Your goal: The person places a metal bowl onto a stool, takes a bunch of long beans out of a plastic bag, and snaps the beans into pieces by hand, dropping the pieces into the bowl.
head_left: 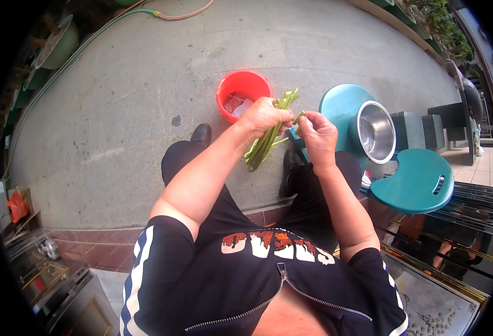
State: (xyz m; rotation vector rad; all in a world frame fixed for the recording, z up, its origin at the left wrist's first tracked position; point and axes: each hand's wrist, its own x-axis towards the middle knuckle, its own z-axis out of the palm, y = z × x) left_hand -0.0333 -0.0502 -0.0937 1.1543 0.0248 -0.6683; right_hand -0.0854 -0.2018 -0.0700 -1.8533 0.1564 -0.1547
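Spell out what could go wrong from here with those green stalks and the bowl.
The green stalks hang below the left hand, so a slackened grip might drop some on the pavement.
The small green piece is pinched at the fingertips of the right hand, outside the red bucket, and could fall to the ground.
The metal bowl appears close to the edge of the round teal stool; a knock might tip it.

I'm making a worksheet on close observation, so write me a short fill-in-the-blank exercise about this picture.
1. The left hand grips a bunch of green stems, while a small green piece is pinched by the ____.
2. The bucket is coloured ____.
3. In the picture, the metal bowl is to the ____ of the bucket.
4. The stripes on the dark sleeves are ____.

Missing words: right hand; red; right; white.
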